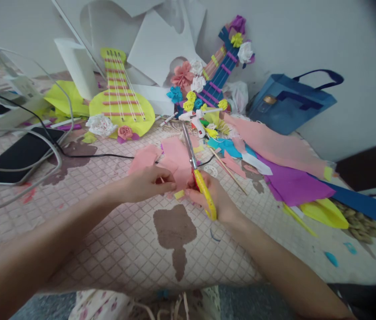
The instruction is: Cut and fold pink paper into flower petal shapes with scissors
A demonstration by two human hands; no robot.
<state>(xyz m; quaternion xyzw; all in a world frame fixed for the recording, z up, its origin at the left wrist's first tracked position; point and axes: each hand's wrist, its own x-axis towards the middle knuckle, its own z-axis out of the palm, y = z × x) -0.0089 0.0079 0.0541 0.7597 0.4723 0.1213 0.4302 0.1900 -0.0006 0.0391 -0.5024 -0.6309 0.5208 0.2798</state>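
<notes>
My right hand (pixel 213 195) is wrapped round the yellow handle of a pair of scissors (pixel 204 190). Their metal blades point away from me and look closed. Pink crepe paper (pixel 178 153) lies in pieces under and beside the blades. To the left, my left hand (pixel 151 183) has its fingers curled together in a pinch at the near edge of this paper. A small pink bit shows between thumb and fingers; the rest of the grip is hidden. Just beyond the scissors' tip rests a white glue gun (pixel 194 120).
A yellow paper guitar (pixel 121 104) and a blue one (pixel 223 73) with paper flowers lean at the back. A blue bag (pixel 288 102), purple paper (pixel 294 184) and a wooden stick (pixel 230 172) are on the right. A tablet (pixel 16 155) and cables lie left.
</notes>
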